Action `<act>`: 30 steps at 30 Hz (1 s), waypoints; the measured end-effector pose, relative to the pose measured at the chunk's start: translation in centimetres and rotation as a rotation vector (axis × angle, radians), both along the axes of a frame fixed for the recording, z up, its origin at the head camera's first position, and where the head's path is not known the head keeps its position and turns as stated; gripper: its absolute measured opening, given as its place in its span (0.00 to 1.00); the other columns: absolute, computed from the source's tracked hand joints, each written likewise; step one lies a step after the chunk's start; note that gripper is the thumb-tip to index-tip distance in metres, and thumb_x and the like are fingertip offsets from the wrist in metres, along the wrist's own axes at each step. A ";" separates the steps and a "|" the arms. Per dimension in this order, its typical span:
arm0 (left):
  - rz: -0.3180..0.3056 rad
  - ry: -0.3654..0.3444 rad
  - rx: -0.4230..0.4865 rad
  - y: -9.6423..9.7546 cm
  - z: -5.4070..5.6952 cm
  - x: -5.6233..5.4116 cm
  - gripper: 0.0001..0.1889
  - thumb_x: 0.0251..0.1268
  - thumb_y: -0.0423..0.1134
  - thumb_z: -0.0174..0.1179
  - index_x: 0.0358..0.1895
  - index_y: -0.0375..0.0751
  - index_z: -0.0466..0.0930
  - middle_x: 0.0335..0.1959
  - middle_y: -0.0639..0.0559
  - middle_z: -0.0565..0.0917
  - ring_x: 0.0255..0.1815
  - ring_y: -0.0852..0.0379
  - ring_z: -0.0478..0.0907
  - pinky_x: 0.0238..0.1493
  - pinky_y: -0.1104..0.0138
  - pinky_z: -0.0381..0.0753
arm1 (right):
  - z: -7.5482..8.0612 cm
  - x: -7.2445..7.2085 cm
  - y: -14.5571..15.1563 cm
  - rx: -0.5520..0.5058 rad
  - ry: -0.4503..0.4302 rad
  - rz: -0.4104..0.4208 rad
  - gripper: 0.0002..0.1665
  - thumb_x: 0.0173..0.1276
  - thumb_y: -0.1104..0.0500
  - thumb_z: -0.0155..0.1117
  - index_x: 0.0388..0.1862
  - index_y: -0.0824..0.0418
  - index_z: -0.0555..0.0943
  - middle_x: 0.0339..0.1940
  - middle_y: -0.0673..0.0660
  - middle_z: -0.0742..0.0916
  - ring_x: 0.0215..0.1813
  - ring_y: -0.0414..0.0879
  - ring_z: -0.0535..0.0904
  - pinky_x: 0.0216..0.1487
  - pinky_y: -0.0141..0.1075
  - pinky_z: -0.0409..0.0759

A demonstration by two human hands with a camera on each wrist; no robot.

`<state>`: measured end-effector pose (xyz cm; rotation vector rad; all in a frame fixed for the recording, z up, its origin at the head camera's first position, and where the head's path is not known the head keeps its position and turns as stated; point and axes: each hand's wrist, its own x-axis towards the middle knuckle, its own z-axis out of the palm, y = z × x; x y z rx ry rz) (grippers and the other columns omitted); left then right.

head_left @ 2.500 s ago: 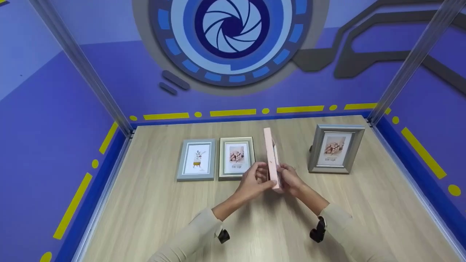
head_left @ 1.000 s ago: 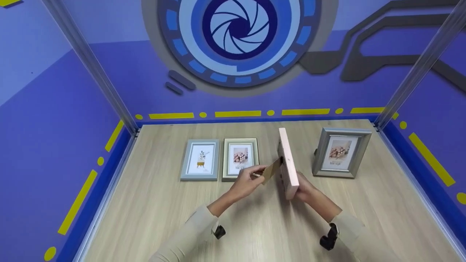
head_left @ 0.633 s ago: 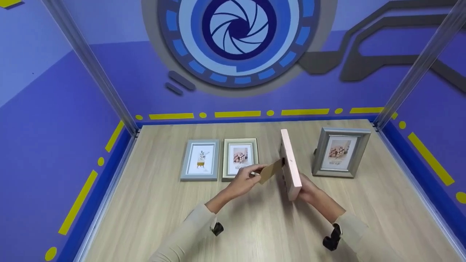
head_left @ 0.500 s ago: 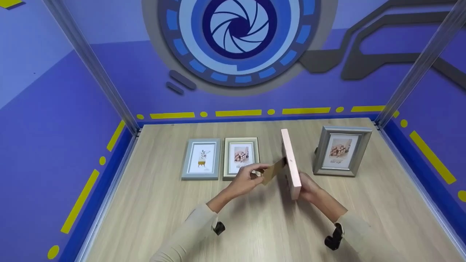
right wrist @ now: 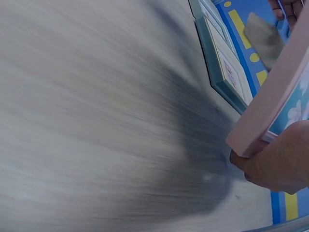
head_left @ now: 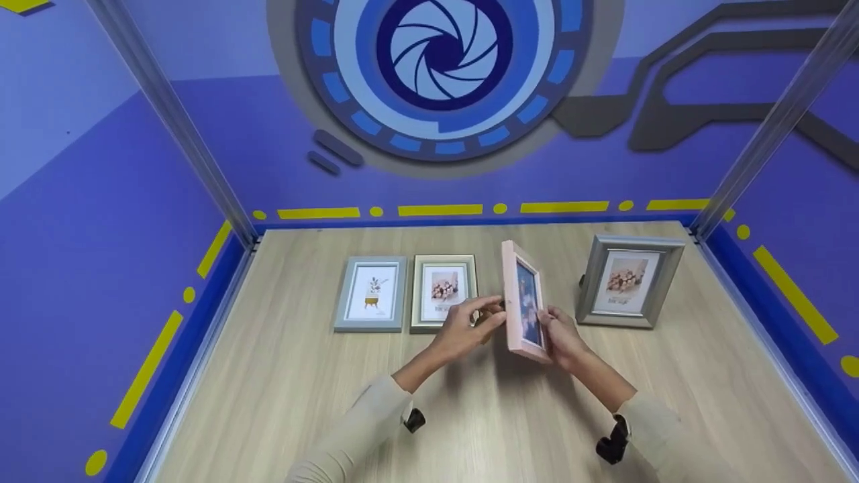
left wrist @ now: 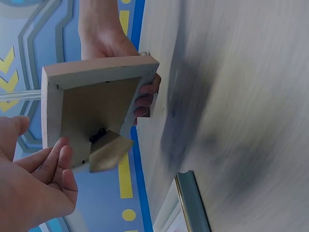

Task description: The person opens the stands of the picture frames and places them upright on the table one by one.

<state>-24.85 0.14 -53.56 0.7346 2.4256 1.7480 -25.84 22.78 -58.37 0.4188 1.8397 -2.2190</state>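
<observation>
My right hand [head_left: 565,341] grips a pink photo frame [head_left: 512,305] by its lower right side, thumb on the front. The frame is held upright above the table, and its front shows a blue picture with pale flowers. In the left wrist view its brown backing [left wrist: 99,106] faces the camera, and a brown stand leg [left wrist: 110,153] sticks out from a black hinge. My left hand [head_left: 463,329] is beside the frame's back, fingers loosely bent, fingertips close to its left edge and nothing held between them.
Two frames lie on the wooden table [head_left: 288,376] to the left, a blue-grey frame [head_left: 341,295] and a gold-edged frame [head_left: 417,295]. A silver-grey frame [head_left: 587,282] stands on the right. Blue printed walls [head_left: 429,191] enclose the back and sides.
The left hand has let go of the stand leg it pinched half a second ago. In the right hand, the pink frame has turned and shifted slightly left, bringing its picture into view.
</observation>
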 end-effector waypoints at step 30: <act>0.396 -0.085 -0.062 1.5 -1.4 -2.8 0.27 0.47 0.23 0.63 0.57 0.34 0.83 0.36 0.46 0.86 0.35 0.55 0.80 0.35 0.76 0.75 | 2.7 -1.6 0.2 0.421 0.197 -0.193 0.32 0.79 0.63 0.52 0.78 0.70 0.62 0.67 0.74 0.76 0.67 0.59 0.73 0.67 0.41 0.73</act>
